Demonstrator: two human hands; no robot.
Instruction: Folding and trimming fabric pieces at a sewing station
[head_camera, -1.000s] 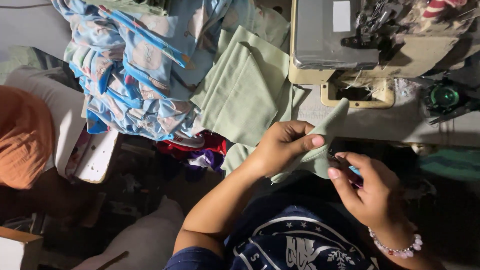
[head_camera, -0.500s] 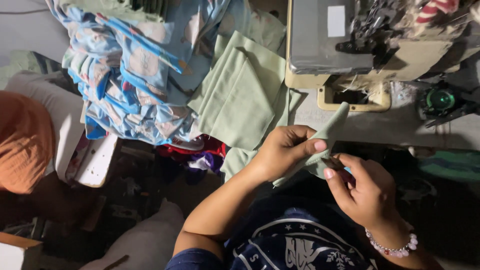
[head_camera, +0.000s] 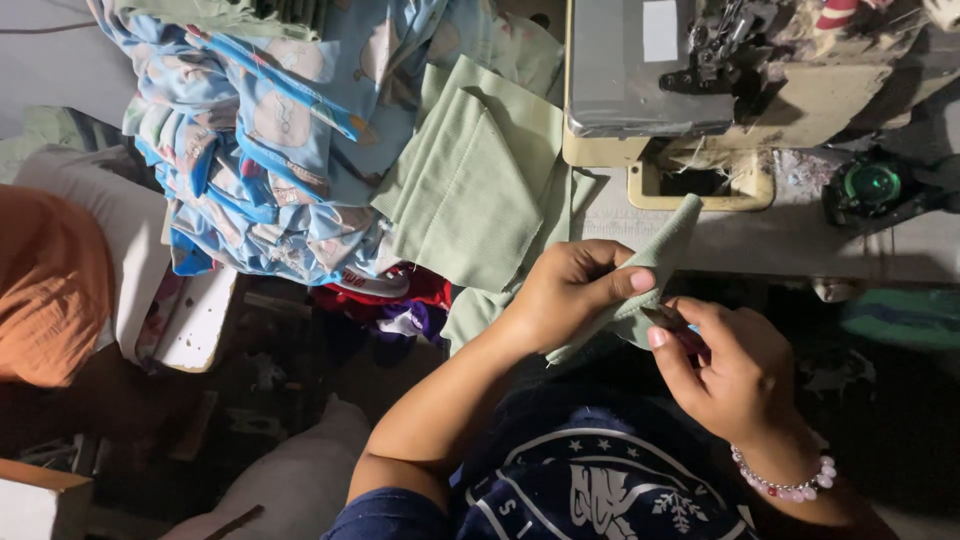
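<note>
Take the sewing machine (head_camera: 700, 90) at the top right as your marker. Far to its left, at the frame's edge, sits an orange cloth (head_camera: 45, 290), partly cut off, and below it the corner of a pale box (head_camera: 30, 495) shows, also cut off. Nearer the machine hangs a heap of blue printed fabric (head_camera: 260, 150), and just left of the machine lie folded green pieces (head_camera: 480, 190). A blank white rectangular label (head_camera: 660, 30) sits on the machine's grey top; its needle area is dim and cluttered. Below the machine, your left hand (head_camera: 570, 290) is closed on a narrow green fabric strip (head_camera: 670, 240), thumb pressing it against the fingers, with the strip's end rising toward the machine's base. Your right hand (head_camera: 725, 365), beaded bracelet (head_camera: 785, 480) at the wrist, is curled around a small dark tool (head_camera: 665, 318) touching the strip's lower edge; what the tool is stays hard to make out. Right of the machine, a green round part (head_camera: 872, 185) glows in shadow.
</note>
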